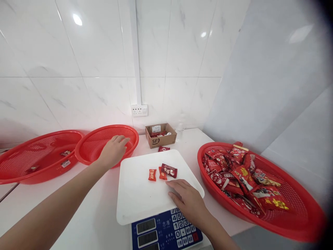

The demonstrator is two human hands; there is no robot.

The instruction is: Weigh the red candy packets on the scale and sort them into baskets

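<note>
My right hand (188,199) lies flat on the white scale tray (137,198), fingers loosely spread, gripping nothing. Just beyond those fingertips sit three wrapped candies (163,172), so weighing looks barely begun. My left hand (113,150) reaches over the rim of the middle red basket (96,144), fingers relaxed, apparently empty. Off to my right, the full candy basket (299,215) remains heaped, so most stays unsorted.
</note>
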